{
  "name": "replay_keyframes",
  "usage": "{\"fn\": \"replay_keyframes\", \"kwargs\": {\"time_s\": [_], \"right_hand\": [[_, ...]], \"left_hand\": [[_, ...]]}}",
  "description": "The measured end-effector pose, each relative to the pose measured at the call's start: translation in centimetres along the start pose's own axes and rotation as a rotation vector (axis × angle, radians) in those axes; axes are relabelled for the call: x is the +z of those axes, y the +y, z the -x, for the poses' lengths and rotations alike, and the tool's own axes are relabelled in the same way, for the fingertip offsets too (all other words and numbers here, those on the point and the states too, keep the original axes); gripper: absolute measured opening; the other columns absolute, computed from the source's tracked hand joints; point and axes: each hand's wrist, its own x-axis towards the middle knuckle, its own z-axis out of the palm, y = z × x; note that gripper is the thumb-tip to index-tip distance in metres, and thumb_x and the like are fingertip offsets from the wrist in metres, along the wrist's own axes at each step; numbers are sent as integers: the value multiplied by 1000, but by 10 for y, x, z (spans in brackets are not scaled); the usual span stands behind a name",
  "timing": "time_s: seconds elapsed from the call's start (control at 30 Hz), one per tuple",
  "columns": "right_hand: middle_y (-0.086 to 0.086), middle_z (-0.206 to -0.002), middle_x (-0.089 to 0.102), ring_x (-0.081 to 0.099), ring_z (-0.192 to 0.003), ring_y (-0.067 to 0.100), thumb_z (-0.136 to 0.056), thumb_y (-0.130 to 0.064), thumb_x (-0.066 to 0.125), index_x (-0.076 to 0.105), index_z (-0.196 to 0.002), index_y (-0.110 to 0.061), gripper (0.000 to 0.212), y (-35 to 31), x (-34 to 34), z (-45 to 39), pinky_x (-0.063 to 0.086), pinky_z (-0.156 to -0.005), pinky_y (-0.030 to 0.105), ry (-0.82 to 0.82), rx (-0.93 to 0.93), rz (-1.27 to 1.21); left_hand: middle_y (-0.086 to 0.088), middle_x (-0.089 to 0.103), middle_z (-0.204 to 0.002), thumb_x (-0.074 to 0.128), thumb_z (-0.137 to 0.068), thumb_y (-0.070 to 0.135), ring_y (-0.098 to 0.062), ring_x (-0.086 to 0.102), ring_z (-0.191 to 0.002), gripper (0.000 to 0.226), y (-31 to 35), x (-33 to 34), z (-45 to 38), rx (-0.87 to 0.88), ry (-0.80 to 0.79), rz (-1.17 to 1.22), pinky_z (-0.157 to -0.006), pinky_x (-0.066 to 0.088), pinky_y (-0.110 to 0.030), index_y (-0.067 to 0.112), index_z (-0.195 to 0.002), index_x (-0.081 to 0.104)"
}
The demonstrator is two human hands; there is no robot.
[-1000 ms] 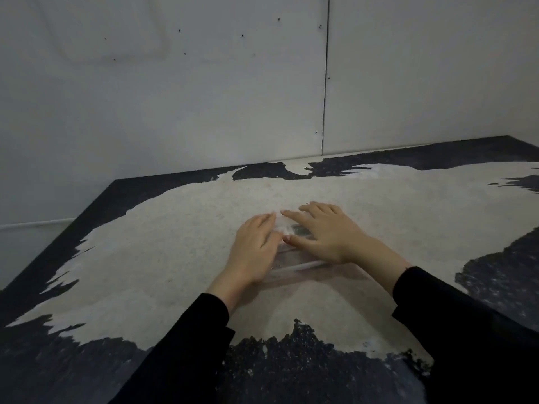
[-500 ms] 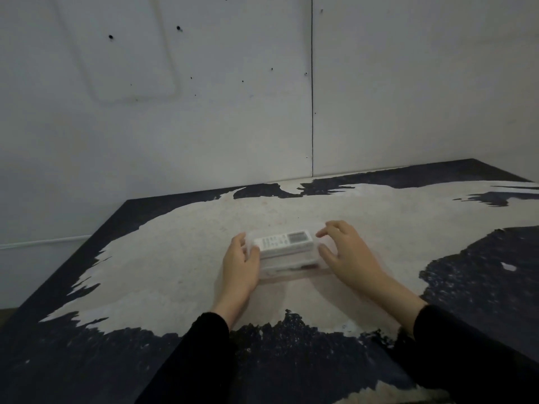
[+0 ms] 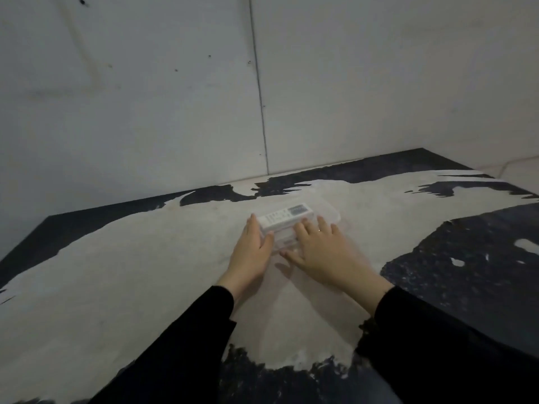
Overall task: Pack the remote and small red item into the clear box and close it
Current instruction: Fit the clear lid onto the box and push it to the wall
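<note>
A white remote (image 3: 286, 219) lies lengthwise left-to-right inside the clear box (image 3: 332, 217), left hand (image 3: 253, 248) cupping its left end, right hand (image 3: 320, 248) spread flat on top.

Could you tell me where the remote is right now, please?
The remote lies inside the clear box at the table's centre, between the left hand and right hand.

right hand (image 3: 320, 252) hiding clear box (image 3: 332, 214) front, red item unseen
</note>
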Motion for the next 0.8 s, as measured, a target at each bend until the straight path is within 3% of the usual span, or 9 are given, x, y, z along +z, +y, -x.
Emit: {"fn": "replay_keyframes", "kwargs": {"time_s": [0.13,0.3,0.4,0.57,0.7,0.8], "right_hand": [[21,-149,32,25,-136,46,-83,-70,32,28,-140,-7,85,54,-6,-41,30,-107,56,6,256,-68],[28,-147,32,21,-136,51,-89,-57,35,26,-140,-4,74,135,-5,-91,25,-110,54,61,451,-93],[26,-144,37,25,-134,49,-90,-56,35,29,-137,-3,71,189,-1,-115,28,-108,53,98,491,-86],[24,-141,42,23,-135,48,-88,-62,35,33,-136,-4,76,268,4,-149,28,-107,54,168,532,-113],[24,-143,39,21,-136,47,-87,-63,36,31,-136,-2,78,322,8,-171,28,-108,56,193,499,-110],[27,-145,35,18,-138,48,-86,-63,33,27,-139,0,82,348,10,-186,19,-115,56,167,483,-115]], "left_hand": [[-12,18,-157,34,-95,38,-22,17,-144,62,28,52,-70,104,-134,-74,-117,15,-32,8,-146,15],[-16,20,-156,27,-95,39,-25,18,-144,59,63,121,-147,260,-193,-178,-117,17,-37,8,-145,19],[-19,17,-156,25,-95,33,-30,22,-142,58,92,163,-190,268,-245,-155,-115,20,-40,4,-145,16],[-14,11,-158,19,-96,35,-26,13,-145,59,131,221,-251,305,-312,-187,-117,6,-44,4,-146,10],[-12,8,-158,18,-96,40,-27,10,-145,61,153,257,-292,329,-329,-231,-117,6,-43,6,-146,8],[-14,11,-157,19,-97,41,-31,14,-144,61,165,269,-309,320,-326,-229,-117,10,-43,6,-146,8]]}}
